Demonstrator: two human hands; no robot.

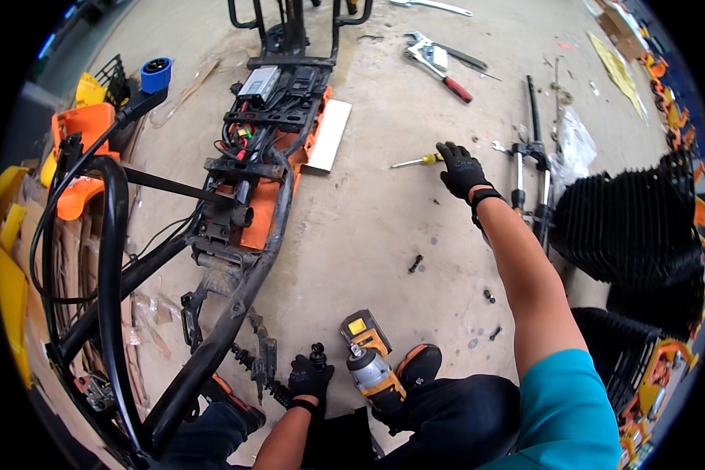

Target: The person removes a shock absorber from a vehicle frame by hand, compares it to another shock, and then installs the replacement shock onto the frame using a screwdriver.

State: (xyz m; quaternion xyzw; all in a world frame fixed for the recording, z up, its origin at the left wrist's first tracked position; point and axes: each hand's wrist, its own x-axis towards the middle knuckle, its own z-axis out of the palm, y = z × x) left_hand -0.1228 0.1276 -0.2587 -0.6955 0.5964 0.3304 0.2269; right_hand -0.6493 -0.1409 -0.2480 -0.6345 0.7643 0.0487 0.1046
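My right hand (460, 172), in a black glove, reaches out over the floor with its fingers closed around the yellow handle of a screwdriver (412, 163); the shaft points left. Low in the view, my left hand (310, 379), also gloved, grips a small black part with a rounded end (318, 355); the rest of that part is hidden in the hand. Just right of it an impact wrench (374, 377) in yellow, grey and black lies between my feet. A black coil-spring shock absorber (279, 392) lies left of that hand, by the vehicle frame.
A black tubular vehicle frame (270, 254) with wiring and a metal box (260, 84) fills the left side. Adjustable wrenches (431, 56) lie at the far right, near a front fork (518, 176). Stacked black ribbed parts (627, 223) stand right. Loose bolts (415, 264) dot the floor.
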